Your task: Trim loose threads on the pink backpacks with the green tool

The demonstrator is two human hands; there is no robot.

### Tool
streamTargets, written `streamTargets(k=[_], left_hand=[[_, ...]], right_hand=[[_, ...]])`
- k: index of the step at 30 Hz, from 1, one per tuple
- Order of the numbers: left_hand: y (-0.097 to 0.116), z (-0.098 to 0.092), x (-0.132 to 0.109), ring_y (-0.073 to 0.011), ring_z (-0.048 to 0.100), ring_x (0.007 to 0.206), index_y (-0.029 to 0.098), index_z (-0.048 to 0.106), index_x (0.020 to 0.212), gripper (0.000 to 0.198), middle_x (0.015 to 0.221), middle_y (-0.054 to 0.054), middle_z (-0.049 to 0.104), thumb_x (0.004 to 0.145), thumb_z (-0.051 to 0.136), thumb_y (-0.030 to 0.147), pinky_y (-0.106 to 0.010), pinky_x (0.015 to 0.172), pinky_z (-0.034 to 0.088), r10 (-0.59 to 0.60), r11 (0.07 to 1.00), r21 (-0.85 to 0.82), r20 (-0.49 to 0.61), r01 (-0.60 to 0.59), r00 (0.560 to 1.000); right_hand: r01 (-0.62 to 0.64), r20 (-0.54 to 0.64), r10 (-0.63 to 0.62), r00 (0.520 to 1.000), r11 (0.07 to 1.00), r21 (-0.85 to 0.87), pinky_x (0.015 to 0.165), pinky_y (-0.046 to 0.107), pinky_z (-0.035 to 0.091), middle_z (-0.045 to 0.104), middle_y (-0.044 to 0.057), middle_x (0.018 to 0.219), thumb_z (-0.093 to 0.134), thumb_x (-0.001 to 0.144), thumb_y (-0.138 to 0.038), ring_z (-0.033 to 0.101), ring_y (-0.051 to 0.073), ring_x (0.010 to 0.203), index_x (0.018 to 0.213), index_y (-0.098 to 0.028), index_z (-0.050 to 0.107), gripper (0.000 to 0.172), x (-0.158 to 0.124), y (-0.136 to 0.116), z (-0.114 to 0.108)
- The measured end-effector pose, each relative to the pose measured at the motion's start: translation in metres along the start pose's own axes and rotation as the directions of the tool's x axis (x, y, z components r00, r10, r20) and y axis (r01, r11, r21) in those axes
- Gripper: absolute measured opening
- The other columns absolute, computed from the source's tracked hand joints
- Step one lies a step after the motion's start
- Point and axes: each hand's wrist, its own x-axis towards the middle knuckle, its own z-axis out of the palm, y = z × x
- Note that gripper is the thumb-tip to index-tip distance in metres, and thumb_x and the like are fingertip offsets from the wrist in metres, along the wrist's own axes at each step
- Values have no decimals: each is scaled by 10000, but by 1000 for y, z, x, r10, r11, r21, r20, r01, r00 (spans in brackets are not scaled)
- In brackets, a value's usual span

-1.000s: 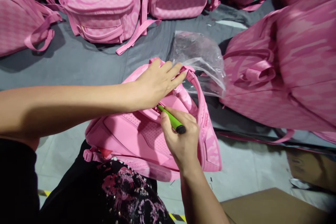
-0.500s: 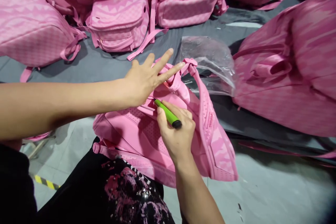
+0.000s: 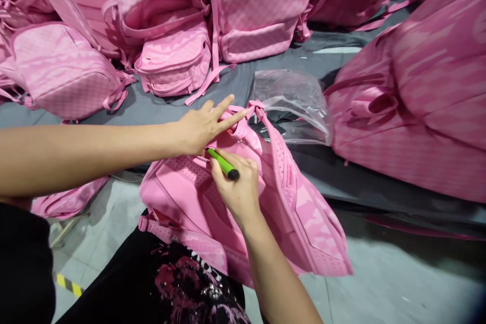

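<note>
A pink backpack [image 3: 190, 182] leans against the table's front edge, its padded, perforated back panel and shoulder straps facing me. My left hand [image 3: 203, 126] lies with spread fingers across the top of the backpack, by the strap ends. In my right hand [image 3: 241, 182] is a green marker [image 3: 223, 163] with a black end, gripped like a pen. Its front tip meets the bag just below my left palm; the exact contact is partly hidden. Beside the bag's top, a clear plastic bag [image 3: 294, 106] lies on the table.
Several pink backpacks [image 3: 261, 20] line the back of the dark-covered table [image 3: 235, 83]. A large pink backpack [image 3: 417, 111] stands at the right. Below the table at left is another pink item [image 3: 72, 200]. Yellow-and-black tape [image 3: 69, 285] marks the tiled floor.
The view has shifted, showing more of the backpacks at the back. My right hand and the marker have moved slightly left along the bag, closer to my left palm, which stays spread.
</note>
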Motion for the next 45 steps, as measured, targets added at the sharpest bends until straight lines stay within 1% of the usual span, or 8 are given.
streamTargets(k=[7, 12, 17, 23, 28, 39, 42, 45], left_hand=[[1, 6, -3, -428, 379, 1412, 355, -62, 1611, 1005, 1690, -201, -81, 864, 554, 83, -450, 860, 580, -125, 992, -38, -13, 124, 992], [-14, 7, 2, -393, 464, 1361, 325, -22, 1620, 1007, 1684, -224, 20, 846, 586, 112, -447, 962, 532, -4, 997, -73, 11, 4, 1000], [-22, 2, 6, -354, 437, 1406, 313, -36, 1620, 1033, 1692, -201, -17, 828, 596, 111, -403, 1038, 480, 42, 991, -132, 77, -32, 996], [-23, 8, 10, -371, 443, 1391, 338, -58, 1615, 1075, 1696, -185, -61, 802, 607, 110, -388, 956, 518, 28, 991, -131, 80, -17, 996], [-24, 12, 15, -375, 458, 1369, 351, -61, 1613, 1064, 1697, -180, -46, 809, 582, 79, -399, 944, 522, 35, 988, -150, 80, -22, 996], [-27, 12, 18, -380, 488, 1328, 307, -14, 1622, 1024, 1689, -206, 25, 814, 578, 93, -419, 951, 520, 48, 985, -169, 68, -36, 997], [-27, 13, 18, -391, 479, 1336, 306, -28, 1622, 1036, 1688, -211, 15, 817, 577, 62, -409, 936, 520, 55, 985, -167, 77, -42, 995], [-26, 13, 18, -409, 470, 1342, 293, -25, 1624, 1029, 1683, -228, 25, 832, 593, 68, -428, 952, 512, 53, 984, -174, 83, -38, 995]], right_hand=[[1, 6, -1, 1000, 1000, 28, 887, 423, 481, 794, 68, 1014, 624, 905, -311, 736, 241, 912, 1072, -212, 761, 238, 0, 7, -2], [-11, -21, 11, 1000, 1000, 29, 864, 435, 511, 796, 69, 977, 630, 897, -305, 734, 247, 876, 1045, -201, 768, 227, 0, 10, -9], [-69, 14, 68, 998, 997, 30, 863, 448, 530, 794, 65, 1004, 642, 888, -323, 733, 255, 899, 1068, -204, 766, 249, 1, 9, -14], [-47, 57, 44, 997, 998, 52, 863, 450, 500, 800, 52, 959, 631, 893, -301, 738, 238, 852, 1052, -221, 769, 225, 11, 2, -2], [-23, -25, 22, 999, 999, -25, 871, 456, 465, 798, 71, 968, 630, 890, -295, 736, 242, 867, 1039, -202, 764, 221, 14, 0, 7], [-58, 11, 58, 998, 998, -6, 873, 442, 487, 801, 49, 968, 622, 886, -312, 738, 233, 885, 1027, -223, 767, 220, 18, -5, 13], [-63, -36, 61, 997, 997, -48, 869, 451, 491, 800, 65, 960, 631, 881, -308, 739, 242, 880, 1022, -203, 768, 223, 19, -5, 12], [-47, 24, 47, 999, 999, 1, 863, 442, 497, 800, 59, 969, 625, 888, -293, 741, 232, 879, 1045, -203, 765, 229, 19, -5, 11]])
